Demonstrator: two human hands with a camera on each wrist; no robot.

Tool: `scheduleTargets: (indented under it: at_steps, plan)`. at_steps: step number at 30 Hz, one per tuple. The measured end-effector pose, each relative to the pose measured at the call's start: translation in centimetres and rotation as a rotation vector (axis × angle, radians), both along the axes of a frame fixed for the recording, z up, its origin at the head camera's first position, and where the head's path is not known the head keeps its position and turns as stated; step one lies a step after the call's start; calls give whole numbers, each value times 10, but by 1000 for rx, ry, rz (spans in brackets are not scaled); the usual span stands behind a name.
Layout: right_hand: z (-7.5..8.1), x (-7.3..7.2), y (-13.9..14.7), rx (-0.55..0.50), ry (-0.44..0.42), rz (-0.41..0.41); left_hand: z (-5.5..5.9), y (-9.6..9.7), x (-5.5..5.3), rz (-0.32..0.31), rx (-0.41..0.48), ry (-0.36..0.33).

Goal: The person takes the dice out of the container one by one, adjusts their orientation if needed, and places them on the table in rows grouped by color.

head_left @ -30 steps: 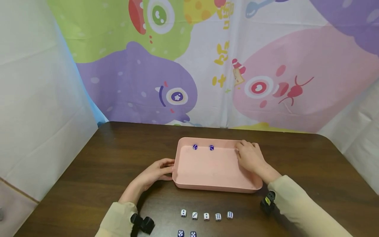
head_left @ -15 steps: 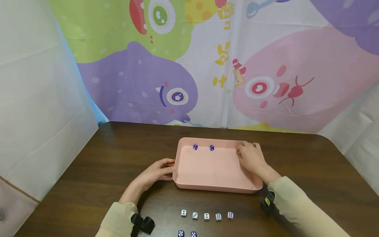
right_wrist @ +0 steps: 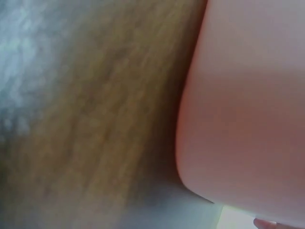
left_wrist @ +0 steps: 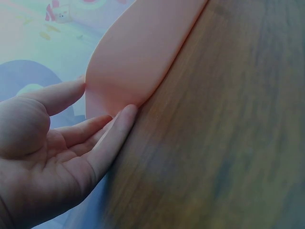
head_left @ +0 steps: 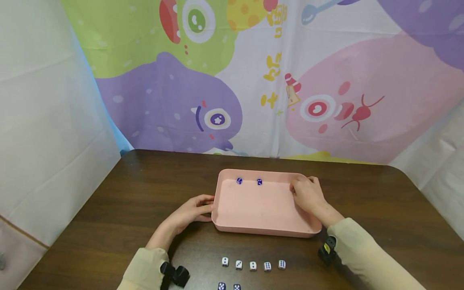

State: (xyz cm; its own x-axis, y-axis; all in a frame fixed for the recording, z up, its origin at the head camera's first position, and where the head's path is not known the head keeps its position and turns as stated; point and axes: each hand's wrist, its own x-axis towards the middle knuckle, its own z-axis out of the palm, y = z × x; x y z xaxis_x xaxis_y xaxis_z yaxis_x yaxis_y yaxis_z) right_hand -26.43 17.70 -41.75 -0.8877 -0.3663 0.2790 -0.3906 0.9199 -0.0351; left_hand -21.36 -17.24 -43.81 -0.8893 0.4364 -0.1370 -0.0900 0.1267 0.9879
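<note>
One light-looking tray, probably stiff, best rim-held, touches the left hand, fingers apart. Opposite, the right hand hides its hold.

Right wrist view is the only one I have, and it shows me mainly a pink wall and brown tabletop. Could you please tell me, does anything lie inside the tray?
Observer: Yes. In the head view, two blue dice lie in the pink tray, close to its far wall.
Operator: Thank you. And what is placed between the tray and the person?
Observer: Five white dice are on the table there, roughly in a row.
Operator: Good. Does something touch the tray at its left end?
Observer: Yes, the left grip touches the outside of that end.
</note>
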Motion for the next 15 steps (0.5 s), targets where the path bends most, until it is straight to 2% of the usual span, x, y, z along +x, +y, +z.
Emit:
scheduleTargets:
  at_steps: [7,12,15]
  plan:
    - [5,5,-3,-11,14,13,0,0,-1,-5,-1,4]
    - [11,15,-9,-60,18,50,-1,0,-1,-4,1,10]
    - [14,20,-14,-108,-12,78,-1,0,0,2,-3,10]
